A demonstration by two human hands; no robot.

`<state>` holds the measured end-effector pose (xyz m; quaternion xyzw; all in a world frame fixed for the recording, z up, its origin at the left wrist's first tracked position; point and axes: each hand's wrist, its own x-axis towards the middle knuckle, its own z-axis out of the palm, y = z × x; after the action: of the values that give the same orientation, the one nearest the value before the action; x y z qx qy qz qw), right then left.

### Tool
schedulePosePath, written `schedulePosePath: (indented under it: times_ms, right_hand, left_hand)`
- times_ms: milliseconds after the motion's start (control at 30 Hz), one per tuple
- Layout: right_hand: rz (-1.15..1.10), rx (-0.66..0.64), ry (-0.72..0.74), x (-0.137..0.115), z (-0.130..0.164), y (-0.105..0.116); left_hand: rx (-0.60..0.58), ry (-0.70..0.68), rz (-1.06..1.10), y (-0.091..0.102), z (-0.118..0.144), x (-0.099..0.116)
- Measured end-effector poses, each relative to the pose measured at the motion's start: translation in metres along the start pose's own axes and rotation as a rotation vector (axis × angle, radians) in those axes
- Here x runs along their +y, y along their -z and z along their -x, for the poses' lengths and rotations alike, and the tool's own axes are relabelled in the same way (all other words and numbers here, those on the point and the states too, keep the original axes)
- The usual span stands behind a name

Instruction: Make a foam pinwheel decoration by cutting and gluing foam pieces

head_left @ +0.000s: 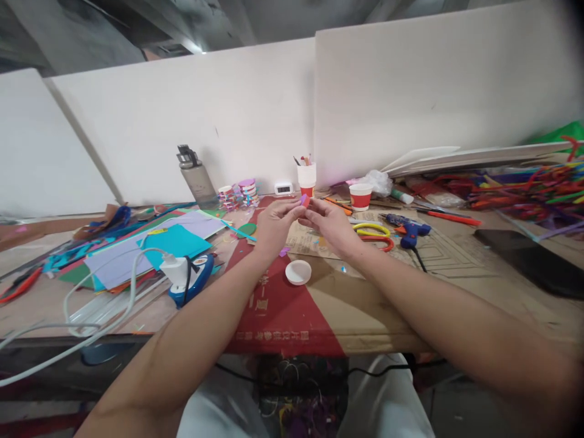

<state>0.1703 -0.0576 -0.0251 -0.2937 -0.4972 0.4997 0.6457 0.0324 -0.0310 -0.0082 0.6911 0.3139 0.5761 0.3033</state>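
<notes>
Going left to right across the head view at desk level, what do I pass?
Red pliers → sheets of coloured paper → white charger plug → left hand → small purple piece pinched by both hands → right hand → blue glue gun → black phone.

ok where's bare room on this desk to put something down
Bare cardboard lies near the front edge, between the white lid and the black slab. It is crowded left around the coloured paper and far right by the pipe cleaners.
</notes>
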Motion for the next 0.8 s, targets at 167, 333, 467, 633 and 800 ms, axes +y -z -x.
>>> schedulePosePath:
  times_ms: [167,333,467,633,800]
  right_hand:
    - [0.030,0.063,-0.028,-0.0018,0.0009,-0.0027]
    - [0.146,0.164,-0.048,-0.0034,-0.0006,0.0004]
    - [0.251,0.187,-0.023,-0.0056,-0.0020,0.0021]
    - [0.458,0.125,0.120,-0.0034,-0.0001,-0.0015]
    - [0.623,0.108,0.284,-0.0057,0.0045,-0.0038]
  left_hand:
    - [-0.001,0.146,0.170,-0.0008,0.0000,0.0006]
    - [-0.051,0.194,0.251,-0.0062,0.0010,-0.0043]
    - [-0.035,0.278,0.426,-0.0071,-0.0012,-0.0040]
    - [-0.032,0.358,0.628,-0.0078,-0.0008,-0.0038]
    - [-0.021,0.426,0.716,-0.0078,-0.0003,-0.0050]
